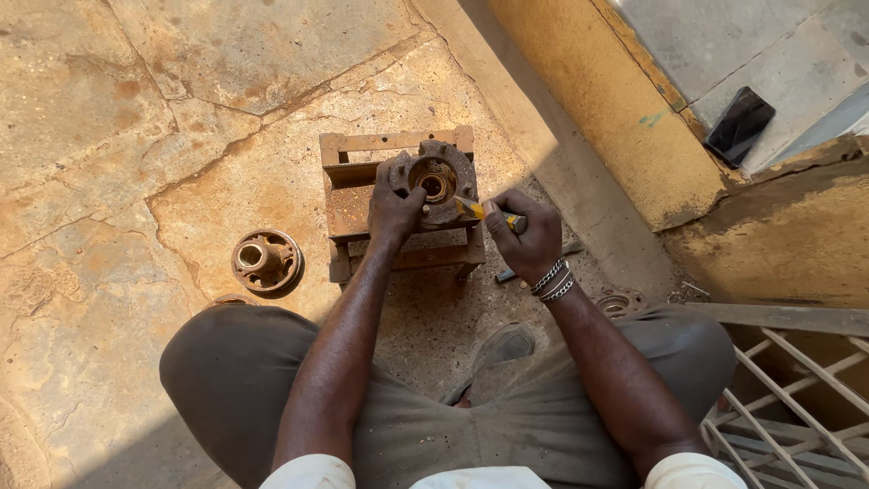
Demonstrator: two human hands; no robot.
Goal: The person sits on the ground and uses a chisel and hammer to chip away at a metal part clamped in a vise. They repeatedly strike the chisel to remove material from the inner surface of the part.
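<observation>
A rusty wheel hub [436, 179] with a round central bore rests on top of a small rusted metal stand [362, 204]. The left hand [395, 210] lies on the hub's near-left edge, fingers curled over the rim and pressing it down; the fingertips are hidden against the metal. The right hand [528, 237], just right of the stand, is closed around a yellow-handled tool [478, 210], whose tip points at the hub's right side; the grip covers most of the handle, and the tip is too small to tell its kind. Silver bracelets [553, 279] circle that wrist. Left of the stand, apart from it, a second rusty hub [265, 261] lies on the cracked stone floor [109, 163]. Well right of the stand, a black phone [740, 125] rests on a raised ledge [634, 118]. A metal grille [797, 389] is cut off by the lower right corner.
</observation>
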